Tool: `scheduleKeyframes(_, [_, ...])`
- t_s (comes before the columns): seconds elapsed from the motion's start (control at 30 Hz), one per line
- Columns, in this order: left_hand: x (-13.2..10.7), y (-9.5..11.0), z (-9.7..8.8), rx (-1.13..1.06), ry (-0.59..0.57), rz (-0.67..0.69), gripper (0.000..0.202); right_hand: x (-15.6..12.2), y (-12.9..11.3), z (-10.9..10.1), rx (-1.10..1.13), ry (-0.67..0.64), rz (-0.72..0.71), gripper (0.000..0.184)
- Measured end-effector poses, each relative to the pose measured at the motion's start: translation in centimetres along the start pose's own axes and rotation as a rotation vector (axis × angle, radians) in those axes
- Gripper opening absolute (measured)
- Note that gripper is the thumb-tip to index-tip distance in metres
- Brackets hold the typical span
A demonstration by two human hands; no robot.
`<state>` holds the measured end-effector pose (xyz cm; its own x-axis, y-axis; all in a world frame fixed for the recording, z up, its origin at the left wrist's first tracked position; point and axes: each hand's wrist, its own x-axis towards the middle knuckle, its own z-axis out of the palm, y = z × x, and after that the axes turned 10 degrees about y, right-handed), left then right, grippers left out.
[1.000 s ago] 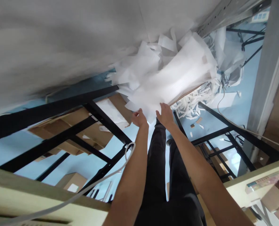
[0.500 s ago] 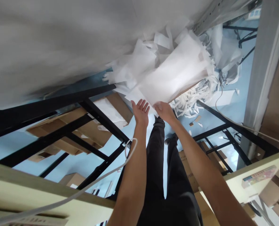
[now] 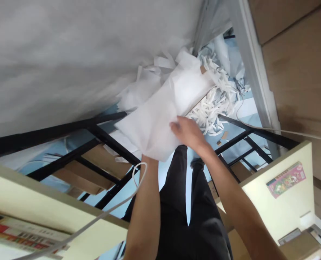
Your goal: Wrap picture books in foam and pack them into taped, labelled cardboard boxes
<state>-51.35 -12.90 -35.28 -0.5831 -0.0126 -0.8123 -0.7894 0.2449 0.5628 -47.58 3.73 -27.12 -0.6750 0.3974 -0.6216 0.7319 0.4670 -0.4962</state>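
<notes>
A thin white sheet, soft like foam or paper wrap, drapes over my left hand, so its fingers are hidden; only the left wrist and forearm show below the sheet's near edge. Against the right side of the same sheet, my right hand has its thumb and fingers closed on the material. Beyond both hands lies a loose heap of white sheets, partly rumpled, which the held sheet overlaps.
White shredded strips spill right of the heap. Black metal frames stand on both sides, with cardboard boxes behind the left one. A white cable crosses the pale left panel. Large cartons rise at right.
My left hand, open and visible before, has gone under the white sheet. The sheet has come nearer and spread leftward over it. The view has turned somewhat to the right.
</notes>
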Motion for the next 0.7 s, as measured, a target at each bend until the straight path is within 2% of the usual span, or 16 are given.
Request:
scheduleKeyframes(0.1, [-3.8, 1.6, 1.4, -0.264, -0.136, 0.033, 0.089, -1.9, 3.9, -2.3, -0.019, 0.147, 0.114, 0.023])
scheduleKeyframes(0.17, [-7.0, 2.4, 3.0, -0.342, -0.215, 0.063, 0.086, -4.2, 5.7, -3.3, 0.011, 0.243, 0.15, 0.027])
scheduleKeyframes(0.27, [-13.0, 2.8, 6.0, -0.197, -0.278, 0.057, 0.074, -9.0, 7.6, -4.7, 0.052, 0.492, 0.17, 0.043])
scheduleKeyframes(0.33, [-17.5, 2.4, 7.8, -0.084, -0.227, 0.078, 0.061, -13.0, 8.8, -5.5, 0.115, 0.668, 0.163, 0.051])
scheduleKeyframes(0.4, [-22.1, 1.4, 9.2, 0.015, -0.128, 0.223, 0.051, -17.7, 9.9, -6.2, 0.292, 0.765, 0.14, 0.047])
scheduleKeyframes(0.5, [-29.1, -0.6, 10.7, 0.213, -0.094, 0.621, 0.048, -25.5, 11.9, -6.7, 0.715, 0.769, 0.073, 0.043])
scheduleKeyframes(0.57, [-33.4, -2.2, 11.6, 0.354, -0.159, 0.868, 0.049, -30.5, 13.7, -6.2, 0.946, 0.759, 0.035, 0.053])
scheduleKeyframes(0.6, [-35.3, -3.2, 12.1, 0.416, -0.214, 0.95, 0.05, -32.8, 14.7, -5.7, 1.027, 0.77, 0.04, 0.06])
scheduleKeyframes(0.63, [-37.1, -4.4, 12.6, 0.471, -0.291, 0.995, 0.051, -34.9, 15.9, -5.1, 1.089, 0.794, 0.066, 0.065])
scheduleKeyframes(0.7, [-39.9, -7.5, 13.8, 0.556, -0.478, 0.991, 0.052, -38.2, 18.9, -3.6, 1.168, 0.886, 0.185, 0.067])
